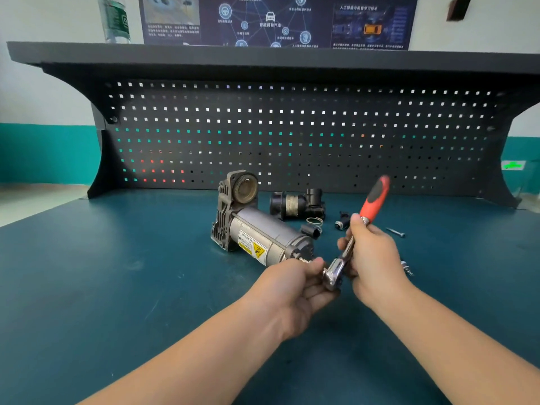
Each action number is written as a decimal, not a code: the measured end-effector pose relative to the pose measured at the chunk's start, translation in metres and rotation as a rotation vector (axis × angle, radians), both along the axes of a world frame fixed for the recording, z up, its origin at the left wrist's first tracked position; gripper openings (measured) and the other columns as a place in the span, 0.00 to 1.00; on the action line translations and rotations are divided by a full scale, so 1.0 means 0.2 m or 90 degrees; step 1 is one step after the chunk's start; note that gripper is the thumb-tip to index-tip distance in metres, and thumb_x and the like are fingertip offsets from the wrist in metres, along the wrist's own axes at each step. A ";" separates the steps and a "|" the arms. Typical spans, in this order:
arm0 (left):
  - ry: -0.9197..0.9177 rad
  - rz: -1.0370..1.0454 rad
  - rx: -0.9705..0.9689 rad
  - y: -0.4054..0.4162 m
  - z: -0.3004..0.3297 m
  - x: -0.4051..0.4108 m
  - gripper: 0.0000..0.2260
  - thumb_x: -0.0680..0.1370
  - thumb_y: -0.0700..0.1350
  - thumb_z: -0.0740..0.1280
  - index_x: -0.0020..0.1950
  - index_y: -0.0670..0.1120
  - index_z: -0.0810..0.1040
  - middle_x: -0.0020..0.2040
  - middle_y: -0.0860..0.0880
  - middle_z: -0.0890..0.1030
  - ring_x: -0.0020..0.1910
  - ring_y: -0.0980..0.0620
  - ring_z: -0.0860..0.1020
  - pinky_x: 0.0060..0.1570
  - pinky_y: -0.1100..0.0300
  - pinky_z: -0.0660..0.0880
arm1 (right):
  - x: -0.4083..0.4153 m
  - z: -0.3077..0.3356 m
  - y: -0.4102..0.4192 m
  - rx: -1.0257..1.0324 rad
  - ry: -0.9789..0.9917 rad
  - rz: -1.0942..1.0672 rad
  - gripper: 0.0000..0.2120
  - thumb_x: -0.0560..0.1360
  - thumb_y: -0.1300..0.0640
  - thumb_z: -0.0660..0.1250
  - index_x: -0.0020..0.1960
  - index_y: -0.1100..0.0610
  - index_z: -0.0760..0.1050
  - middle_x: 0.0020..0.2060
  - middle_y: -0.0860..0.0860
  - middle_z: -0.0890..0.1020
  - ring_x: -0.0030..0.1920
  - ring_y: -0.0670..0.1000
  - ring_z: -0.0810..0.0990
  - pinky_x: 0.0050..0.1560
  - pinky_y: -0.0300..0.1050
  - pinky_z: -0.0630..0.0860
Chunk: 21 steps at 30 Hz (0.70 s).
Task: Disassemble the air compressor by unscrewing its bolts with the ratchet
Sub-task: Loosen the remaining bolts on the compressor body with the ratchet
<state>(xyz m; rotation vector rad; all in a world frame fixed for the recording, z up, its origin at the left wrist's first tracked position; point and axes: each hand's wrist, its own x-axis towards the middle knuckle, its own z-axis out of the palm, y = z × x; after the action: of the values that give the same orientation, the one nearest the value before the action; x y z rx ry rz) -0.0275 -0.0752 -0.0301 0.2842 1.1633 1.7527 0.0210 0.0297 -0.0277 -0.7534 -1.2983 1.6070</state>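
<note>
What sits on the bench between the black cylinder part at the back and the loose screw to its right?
Head view: a wire spring by the black cylinder part, then a small black fitting; the ratchet shaft crosses in front, before the loose screw.

Bright, even indoor light, soft. Faint shadows under forearms on bench (117, 258). Daylight shows through pegboard (292, 135) holes, white and teal specks. Wide-angle bowing: shelf (263, 58) edge curves, corners stretch. Red ratchet handle (377, 197) motion-blurred. Poster (277, 20) text soft, unreadable. Top-left bottle (114, 20) smeared.
</note>
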 end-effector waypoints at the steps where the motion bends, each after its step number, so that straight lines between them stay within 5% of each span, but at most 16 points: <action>1: 0.002 0.000 -0.003 0.00 0.00 0.00 0.05 0.79 0.36 0.61 0.46 0.38 0.76 0.39 0.41 0.80 0.37 0.48 0.79 0.38 0.56 0.78 | -0.01 -0.01 0.01 -0.098 0.004 0.011 0.15 0.80 0.49 0.60 0.37 0.54 0.69 0.27 0.49 0.75 0.17 0.42 0.68 0.22 0.35 0.63; 4: 0.005 -0.003 -0.008 0.00 0.00 0.00 0.06 0.79 0.36 0.61 0.44 0.39 0.76 0.39 0.42 0.80 0.36 0.48 0.78 0.38 0.57 0.78 | -0.02 -0.03 0.03 -0.205 -0.002 0.027 0.15 0.80 0.48 0.61 0.37 0.54 0.69 0.28 0.50 0.76 0.21 0.44 0.70 0.25 0.36 0.64; 7: 0.008 0.000 -0.006 0.00 0.00 0.00 0.05 0.79 0.36 0.62 0.45 0.38 0.76 0.41 0.40 0.80 0.38 0.47 0.78 0.36 0.57 0.79 | -0.02 -0.02 0.01 -0.073 0.048 0.014 0.15 0.80 0.48 0.61 0.37 0.53 0.70 0.23 0.46 0.75 0.22 0.44 0.70 0.23 0.36 0.65; 10: 0.013 -0.001 0.007 0.00 0.00 0.00 0.04 0.79 0.37 0.62 0.47 0.38 0.75 0.40 0.40 0.80 0.36 0.47 0.78 0.34 0.57 0.80 | 0.02 0.00 -0.04 0.259 0.046 -0.017 0.15 0.79 0.47 0.60 0.36 0.51 0.69 0.23 0.45 0.74 0.26 0.44 0.69 0.31 0.42 0.68; 13: 0.026 -0.015 0.022 -0.01 0.00 0.01 0.05 0.79 0.38 0.61 0.47 0.39 0.76 0.35 0.43 0.79 0.31 0.50 0.78 0.32 0.60 0.80 | 0.06 0.01 -0.12 0.606 0.068 0.016 0.11 0.77 0.47 0.61 0.38 0.51 0.70 0.26 0.47 0.73 0.27 0.44 0.70 0.30 0.37 0.68; 17: 0.047 -0.043 0.083 -0.05 0.01 0.00 0.14 0.82 0.40 0.53 0.42 0.46 0.74 0.30 0.54 0.81 0.30 0.60 0.80 0.32 0.67 0.77 | 0.08 0.00 -0.17 1.066 -0.015 -0.008 0.18 0.79 0.50 0.59 0.41 0.63 0.76 0.30 0.49 0.75 0.29 0.51 0.72 0.30 0.42 0.71; 19: 0.047 -0.031 0.093 -0.05 0.01 0.00 0.15 0.83 0.40 0.52 0.41 0.47 0.74 0.30 0.55 0.81 0.31 0.60 0.80 0.33 0.67 0.77 | 0.07 -0.01 -0.17 1.066 -0.019 -0.023 0.18 0.79 0.51 0.59 0.40 0.62 0.77 0.29 0.51 0.75 0.29 0.52 0.72 0.29 0.45 0.71; 21: 0.042 -0.034 0.059 -0.03 0.00 0.00 0.13 0.81 0.38 0.56 0.42 0.44 0.77 0.34 0.49 0.81 0.34 0.54 0.80 0.35 0.63 0.79 | 0.07 -0.01 -0.17 0.905 0.015 -0.027 0.09 0.77 0.51 0.61 0.40 0.53 0.73 0.27 0.48 0.72 0.28 0.48 0.69 0.30 0.40 0.68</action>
<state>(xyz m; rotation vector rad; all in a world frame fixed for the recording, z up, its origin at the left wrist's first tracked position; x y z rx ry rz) -0.0280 -0.0806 -0.0302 0.4280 1.1130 1.7644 0.0345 -0.0043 -0.0296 0.1446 -1.9137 0.3400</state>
